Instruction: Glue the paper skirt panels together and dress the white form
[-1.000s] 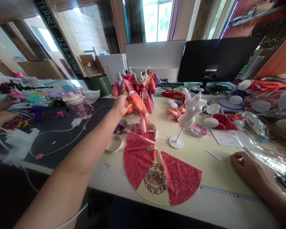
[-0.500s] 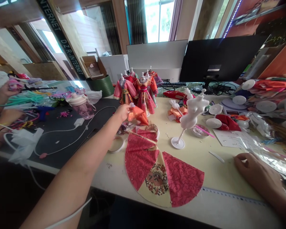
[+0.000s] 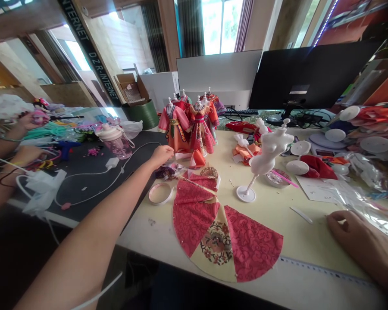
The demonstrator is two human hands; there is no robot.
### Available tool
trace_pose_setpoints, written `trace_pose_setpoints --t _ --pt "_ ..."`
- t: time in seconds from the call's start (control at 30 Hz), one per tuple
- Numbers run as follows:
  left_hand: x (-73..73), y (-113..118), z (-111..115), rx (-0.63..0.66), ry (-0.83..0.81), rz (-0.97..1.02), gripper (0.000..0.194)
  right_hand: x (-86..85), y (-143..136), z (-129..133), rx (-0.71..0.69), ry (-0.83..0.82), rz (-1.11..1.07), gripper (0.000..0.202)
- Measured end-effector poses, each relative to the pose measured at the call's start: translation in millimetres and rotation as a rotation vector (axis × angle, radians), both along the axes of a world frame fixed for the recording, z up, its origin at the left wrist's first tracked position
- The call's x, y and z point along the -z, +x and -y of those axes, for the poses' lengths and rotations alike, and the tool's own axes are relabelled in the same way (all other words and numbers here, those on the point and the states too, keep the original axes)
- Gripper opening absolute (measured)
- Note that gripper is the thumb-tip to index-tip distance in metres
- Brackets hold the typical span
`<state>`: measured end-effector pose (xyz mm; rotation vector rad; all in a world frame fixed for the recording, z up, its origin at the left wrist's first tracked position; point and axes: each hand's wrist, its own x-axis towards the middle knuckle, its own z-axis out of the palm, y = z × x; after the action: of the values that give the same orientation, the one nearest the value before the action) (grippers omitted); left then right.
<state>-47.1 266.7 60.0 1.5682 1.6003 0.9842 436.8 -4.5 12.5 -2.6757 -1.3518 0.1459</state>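
Observation:
My left hand (image 3: 162,156) reaches out to the doll dresses, its fingertips pinched together; what they hold, if anything, is too small to make out. Just right of it lies a piece of orange fabric (image 3: 198,158). Nearer to me a half-round skirt piece (image 3: 194,219) is spread flat, with red patterned panels and a cream panel with a flower motif. My right hand (image 3: 358,241) rests on the table at the right with curled fingers, and their inner side is hidden. Close to it are a thin white strip (image 3: 301,215) and a ruler (image 3: 323,270).
Dressed doll forms (image 3: 174,122) stand at the back. A bare white mannequin (image 3: 267,150) stands right of the skirt piece. A tape roll (image 3: 161,193) and a pink bottle (image 3: 114,140) are at the left. Another person's hands (image 3: 32,120) work at far left. Monitors (image 3: 220,75) stand behind.
My left hand has let go of the orange fabric, which now lies on the table, and has drawn slightly left. My right hand looks unchanged; the whole view has shifted a little.

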Motion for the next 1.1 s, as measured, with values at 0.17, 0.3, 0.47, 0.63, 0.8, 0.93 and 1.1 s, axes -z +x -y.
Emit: trace_pose_setpoints --t 0.17,0.3,0.47,0.63,0.8,0.93,1.1 --pt "5.3 -24 12 0.032 0.07 -0.129 0.008 3.3 3 -1 0.001 -0.008 0.015 0.035" --pt "13.1 -26 17 0.023 0.063 -0.176 0.014 4.9 5 -1 0.006 -0.016 0.011 0.035" --pt "12.0 -30 16 -0.029 0.072 -0.098 0.015 8.8 9 -1 -0.011 0.048 0.006 0.033" --pt "-12.2 -36 21 -0.062 0.088 0.148 0.007 22.8 22 -1 -0.049 0.121 0.013 0.03" --pt "-33.1 -33 34 -0.028 0.042 0.404 0.016 34.3 33 -2 -0.067 0.123 0.033 0.031" --pt "-46.7 -25 42 -0.014 0.048 0.509 0.012 34.4 33 -2 -0.051 0.085 0.035 0.031" --pt "-61.7 -13 45 0.043 0.062 0.548 0.006 40.0 40 -2 -0.073 0.094 0.042 0.032"
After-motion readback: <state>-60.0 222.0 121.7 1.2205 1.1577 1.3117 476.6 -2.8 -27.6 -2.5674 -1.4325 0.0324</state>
